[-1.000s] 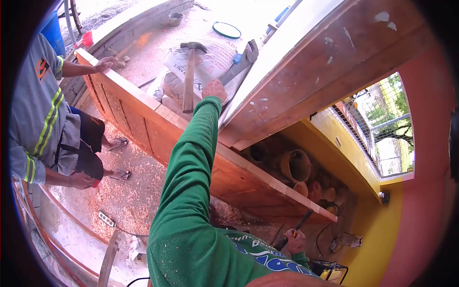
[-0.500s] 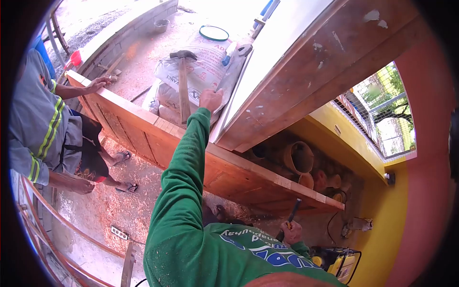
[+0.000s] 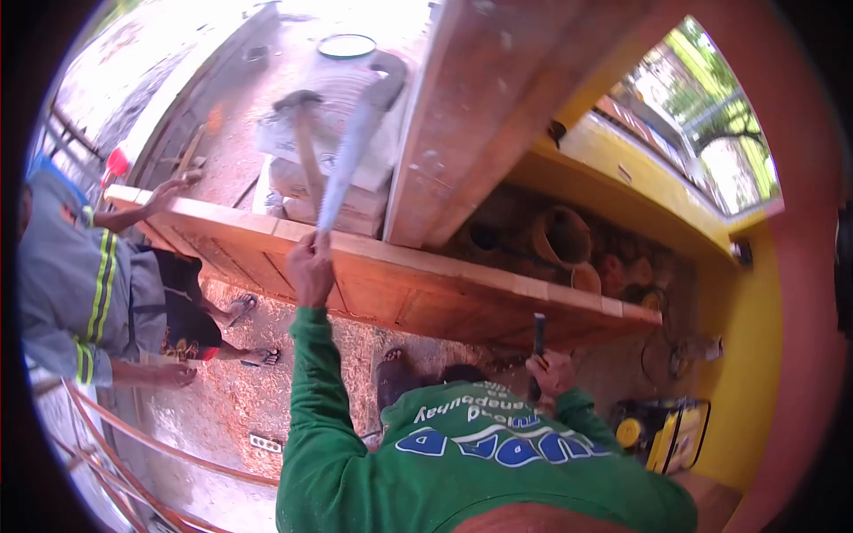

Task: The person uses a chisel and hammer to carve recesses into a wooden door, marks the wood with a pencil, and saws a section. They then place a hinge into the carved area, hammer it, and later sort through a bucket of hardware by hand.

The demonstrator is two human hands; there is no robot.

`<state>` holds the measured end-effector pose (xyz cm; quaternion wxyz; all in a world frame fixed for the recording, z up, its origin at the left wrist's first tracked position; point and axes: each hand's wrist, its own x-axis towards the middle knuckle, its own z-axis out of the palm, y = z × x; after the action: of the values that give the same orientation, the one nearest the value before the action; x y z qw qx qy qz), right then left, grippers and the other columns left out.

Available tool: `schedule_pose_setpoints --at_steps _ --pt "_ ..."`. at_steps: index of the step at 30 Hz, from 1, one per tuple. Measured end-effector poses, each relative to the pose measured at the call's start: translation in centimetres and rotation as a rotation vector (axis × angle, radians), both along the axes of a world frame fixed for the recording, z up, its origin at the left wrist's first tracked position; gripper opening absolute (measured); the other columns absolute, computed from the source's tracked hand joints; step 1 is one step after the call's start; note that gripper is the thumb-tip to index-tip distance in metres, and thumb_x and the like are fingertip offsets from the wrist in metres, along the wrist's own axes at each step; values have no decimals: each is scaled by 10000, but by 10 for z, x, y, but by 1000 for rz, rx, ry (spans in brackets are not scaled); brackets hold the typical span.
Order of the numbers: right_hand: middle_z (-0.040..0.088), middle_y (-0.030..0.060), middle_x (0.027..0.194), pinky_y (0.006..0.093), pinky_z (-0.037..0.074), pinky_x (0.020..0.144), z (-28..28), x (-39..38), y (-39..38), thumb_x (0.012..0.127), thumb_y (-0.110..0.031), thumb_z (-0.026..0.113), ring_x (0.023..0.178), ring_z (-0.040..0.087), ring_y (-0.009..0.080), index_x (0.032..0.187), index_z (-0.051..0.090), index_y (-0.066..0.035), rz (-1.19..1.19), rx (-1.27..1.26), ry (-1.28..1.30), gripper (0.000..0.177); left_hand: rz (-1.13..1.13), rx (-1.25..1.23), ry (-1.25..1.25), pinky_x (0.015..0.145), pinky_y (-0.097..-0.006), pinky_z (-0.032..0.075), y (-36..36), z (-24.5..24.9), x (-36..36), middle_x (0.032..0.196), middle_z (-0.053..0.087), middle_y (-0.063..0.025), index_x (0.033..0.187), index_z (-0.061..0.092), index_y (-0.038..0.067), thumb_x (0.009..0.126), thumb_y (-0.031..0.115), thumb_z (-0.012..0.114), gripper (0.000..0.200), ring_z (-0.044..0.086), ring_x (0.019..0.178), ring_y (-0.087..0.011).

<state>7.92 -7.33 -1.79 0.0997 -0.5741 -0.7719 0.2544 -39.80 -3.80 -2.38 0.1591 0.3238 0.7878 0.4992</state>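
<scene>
My left hand (image 3: 311,266) is closed around the narrow end of a hand saw (image 3: 342,182). The blade is smeared by motion and slants up, its dark handle at the far end. Just below, the wooden panel door (image 3: 418,258) stands on its long edge, its pale upper edge beside my wrist. A claw hammer (image 3: 306,147) lies behind the saw on stacked cement sacks (image 3: 289,182). Low on the right, my right hand (image 3: 553,371) grips a narrow dark tool (image 3: 538,333) pointing up in front of the door; its exact kind is unclear.
On the left, a person in a grey shirt (image 3: 62,275) rests one hand on the door's end. A thick wooden post (image 3: 444,124) rises behind the door. Clay pots (image 3: 564,235) and a yellow-black machine (image 3: 677,440) stand right. Shavings and an outlet strip (image 3: 265,442) lie on the floor.
My left hand has drawn back toward me and left with the saw, off the sacks and in front of the door's edge. My right hand has risen slightly, still holding the dark tool.
</scene>
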Motion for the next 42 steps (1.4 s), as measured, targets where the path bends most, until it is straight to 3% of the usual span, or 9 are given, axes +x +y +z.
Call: schedule_pose_setpoints --at_steps 4,6,16,21,24,27,29,31,42 --pt "631 142 784 440 484 679 -15 8 4 815 -308 667 775 600 347 859 639 -61 201 546 20 252 99 116 -135 630 -277 428 -105 -81 -13 781 653 -52 1042 662 -76 963 215 581 312 490 657 -107" --pt "636 124 786 447 476 751 -1 12 13 818 -327 636 833 592 333 823 641 -72 118 110 -29 255 182 263 -249 654 -292 448 -149 -46 26 965 693 -98 1071 666 -77 973 202 565 312 516 691 -121" --pt "614 154 755 469 477 666 -78 136 0 799 -273 645 739 610 382 820 605 -44 222 40 220 233 406 -185 225 411 -328 371 -288 -18 156 940 672 -128 1211 576 -65 977 208 528 363 422 462 -102" --pt "598 161 734 477 475 643 -98 212 -27 786 -255 636 723 605 393 807 579 -51 231 27 255 213 24 -370 1352 454 -286 433 -380 -37 238 1110 642 -132 1291 442 -81 928 14 465 376 566 609 -153" --pt "584 165 720 480 473 617 -106 242 -34 772 -242 637 713 600 398 820 572 -63 261 -29 289 197 67 -347 1107 501 -272 419 -408 -21 310 1007 664 -115 1114 581 -83 973 112 514 250 546 676 -146" --pt "584 167 717 481 472 618 -97 252 -40 763 -237 642 706 599 400 833 580 -68 287 -50 337 193 521 -130 -118 475 -256 366 -410 -10 364 889 651 -104 1021 626 -83 983 177 528 281 476 606 -97" --pt "583 155 711 471 477 615 -72 243 -42 760 -224 646 694 598 385 817 601 -73 343 -50 459 167 171 105 276 423 -229 264 -428 -62 349 740 583 -59 1007 629 -77 966 204 556 293 368 492 -50" --pt "581 146 706 457 479 610 -32 232 -41 763 -202 660 701 605 369 808 611 -73 406 -56 542 145 317 -28 -254 422 -224 198 -372 -12 400 609 459 -10 973 648 -46 973 237 538 304 313 473 -34" --pt "596 83 1246 358 562 663 44 155 -22 720 -155 709 858 676 270 1053 689 -111 421 454 609 337 -363 -110 329 582 -294 470 -167 82 415 785 682 -139 1057 639 -61 823 116 706 301 591 612 -158"
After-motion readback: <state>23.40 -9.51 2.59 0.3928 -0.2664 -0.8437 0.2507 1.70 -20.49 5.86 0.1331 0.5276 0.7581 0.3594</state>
